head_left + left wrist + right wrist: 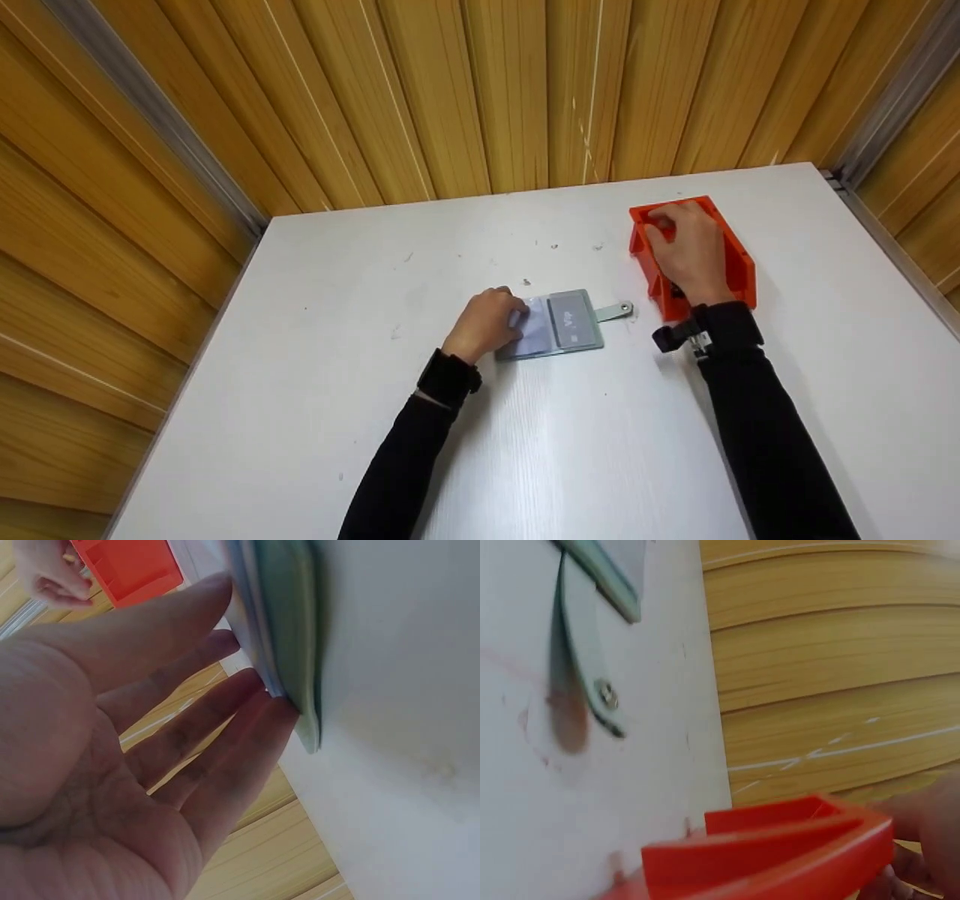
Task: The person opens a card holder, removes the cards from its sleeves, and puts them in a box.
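Observation:
A pale green card wallet with clear sleeves and a grey card lies on the white table. Its snap strap sticks out to the right. The left hand is at the wallet's left end. Seen from the left wrist, its thumb and fairly straight fingertips touch the wallet's edge and sleeves. The right hand is over a red bin, thumb and forefinger bent and apart inside the far rim. No held thing shows there, and the other fingertips are hidden in the head view.
Something small and dark is inside the bin near the right wrist. Yellow wood-look panels stand behind the table and at both sides. A wrist mount juts out beside the bin's near end.

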Tool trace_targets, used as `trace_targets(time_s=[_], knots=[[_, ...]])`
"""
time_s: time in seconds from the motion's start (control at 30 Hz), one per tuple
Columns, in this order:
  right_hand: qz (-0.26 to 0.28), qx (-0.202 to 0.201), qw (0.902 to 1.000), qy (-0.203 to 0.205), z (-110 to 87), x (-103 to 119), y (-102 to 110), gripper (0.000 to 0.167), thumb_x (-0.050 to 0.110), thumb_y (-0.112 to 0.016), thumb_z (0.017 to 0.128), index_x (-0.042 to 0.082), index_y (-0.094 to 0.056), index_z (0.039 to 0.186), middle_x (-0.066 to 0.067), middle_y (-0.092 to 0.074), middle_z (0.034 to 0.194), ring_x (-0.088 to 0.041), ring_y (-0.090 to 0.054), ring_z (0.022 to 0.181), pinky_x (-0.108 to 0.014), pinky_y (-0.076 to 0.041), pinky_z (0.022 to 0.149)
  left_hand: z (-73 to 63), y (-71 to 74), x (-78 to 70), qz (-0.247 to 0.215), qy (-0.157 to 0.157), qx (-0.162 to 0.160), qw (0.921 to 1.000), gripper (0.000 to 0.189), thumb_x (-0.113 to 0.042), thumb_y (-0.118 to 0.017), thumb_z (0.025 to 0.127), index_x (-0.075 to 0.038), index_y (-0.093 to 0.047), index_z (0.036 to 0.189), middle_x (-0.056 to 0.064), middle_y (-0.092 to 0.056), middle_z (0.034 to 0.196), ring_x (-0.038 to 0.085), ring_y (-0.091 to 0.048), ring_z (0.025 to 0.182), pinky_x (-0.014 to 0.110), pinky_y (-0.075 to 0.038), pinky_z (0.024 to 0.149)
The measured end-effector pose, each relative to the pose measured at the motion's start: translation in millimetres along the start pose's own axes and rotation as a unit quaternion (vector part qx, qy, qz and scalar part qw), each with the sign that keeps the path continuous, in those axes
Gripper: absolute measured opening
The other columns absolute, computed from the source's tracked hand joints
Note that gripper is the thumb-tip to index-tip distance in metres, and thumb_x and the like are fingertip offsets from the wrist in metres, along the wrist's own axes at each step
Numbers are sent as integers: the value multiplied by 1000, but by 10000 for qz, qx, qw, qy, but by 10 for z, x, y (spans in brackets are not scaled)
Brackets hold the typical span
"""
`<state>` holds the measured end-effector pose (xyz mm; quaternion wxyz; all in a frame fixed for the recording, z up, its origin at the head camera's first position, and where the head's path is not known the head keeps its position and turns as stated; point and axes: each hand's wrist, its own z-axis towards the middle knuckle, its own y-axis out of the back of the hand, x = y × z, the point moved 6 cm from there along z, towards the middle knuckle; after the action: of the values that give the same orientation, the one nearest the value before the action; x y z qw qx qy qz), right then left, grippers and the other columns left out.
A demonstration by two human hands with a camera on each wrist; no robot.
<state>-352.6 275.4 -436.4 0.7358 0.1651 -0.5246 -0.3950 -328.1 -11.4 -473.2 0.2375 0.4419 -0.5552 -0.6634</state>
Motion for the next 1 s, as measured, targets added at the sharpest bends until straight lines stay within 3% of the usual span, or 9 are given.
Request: trace_targets(time_s=[0.13, 0.23, 0.3, 0.4, 0.5, 0.6, 0.77, 1.0], knots=[[241, 304, 9980, 493, -32, 261, -125, 27, 15, -68, 99, 3, -73, 122, -20, -67, 109, -32, -59, 92, -43, -54, 80, -12, 6, 8, -59, 21, 18, 10000, 36, -6, -87, 80, -7, -79, 115, 13, -74, 107, 27, -68, 99, 41, -56, 93], [281, 1068, 9904, 830, -93, 420, -324, 27, 17, -73, 97, 7, -74, 122, -16, -68, 104, -27, -58, 84, -36, -52, 74, -17, 11, 9, -95, 15, 2, 10000, 36, -6, -87, 80, -6, -79, 115, 13, -74, 107, 28, -68, 100, 41, -56, 93], [181, 1869, 9781, 895, -158, 473, -503, 32, 21, -75, 96, 8, -73, 125, -15, -68, 108, -27, -58, 85, -35, -52, 75, -17, 13, 9, -122, 5, -12, 9999, 36, -5, -87, 80, -6, -79, 115, 14, -74, 106, 28, -68, 99, 42, -56, 93], [-103, 3092, 9480, 741, -278, 467, -751, 46, 27, -80, 92, 11, -68, 133, -14, -65, 118, -28, -59, 98, -40, -55, 88, -8, 12, 5, -138, -24, -28, 9999, 36, -4, -87, 79, -5, -79, 115, 14, -74, 106, 28, -69, 99, 42, -56, 92], [-333, 3819, 9229, 370, -366, 388, -894, 55, 29, -85, 87, 13, -67, 135, -11, -61, 124, -30, -57, 109, -46, -53, 100, 4, 13, 0, -144, -31, -32, 9999, 36, -5, -87, 80, -5, -79, 115, 14, -74, 106, 28, -68, 98, 41, -56, 92], [-394, 3991, 9160, 144, -392, 327, -944, 52, 27, -89, 83, 14, -69, 129, -9, -59, 122, -29, -55, 111, -47, -51, 103, 10, 19, -9, -137, -24, -48, 9999, 35, -5, -87, 80, -5, -79, 114, 13, -74, 105, 27, -68, 97, 41, -56, 92], [-391, 3909, 9188, 374, -375, 324, -957, 44, 26, -92, 79, 14, -72, 116, -9, -59, 117, -29, -55, 103, -42, -51, 92, 13, 20, -12, -116, 42, -24, 9999, 34, -4, -86, 81, -4, -79, 114, 14, -74, 106, 26, -67, 98, 40, -56, 93], [-298, 4066, 9121, 429, -385, 269, -1005, 56, 25, -90, 81, 10, -67, 129, -13, -62, 118, -30, -55, 107, -45, -50, 97, 12, 15, 0, -143, 98, -29, 9998, 35, -5, -86, 81, -5, -79, 115, 14, -74, 108, 27, -68, 100, 40, -56, 95]])
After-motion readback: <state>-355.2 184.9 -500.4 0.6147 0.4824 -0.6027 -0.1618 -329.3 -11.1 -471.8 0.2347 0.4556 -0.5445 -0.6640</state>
